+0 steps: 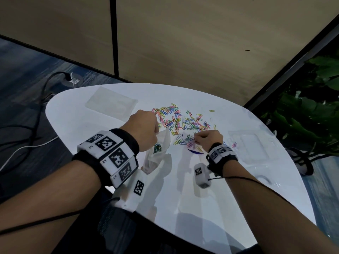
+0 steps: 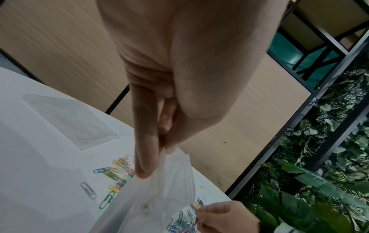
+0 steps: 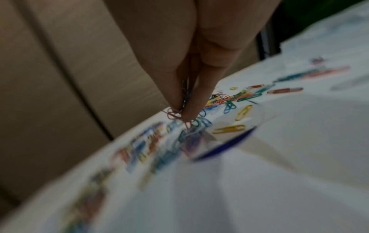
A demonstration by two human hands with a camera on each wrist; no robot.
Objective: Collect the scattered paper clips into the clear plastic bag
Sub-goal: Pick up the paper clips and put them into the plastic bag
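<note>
The left hand pinches the clear plastic bag by its rim, mouth raised. The right hand pinches several paper clips off the table. The bag mouth lies just left of the right hand.

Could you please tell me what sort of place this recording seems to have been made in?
Probably an office or lounge corner: a rounded white table stands beside tan wall panels, with blue carpet, a floor power outlet and leafy plants.
</note>
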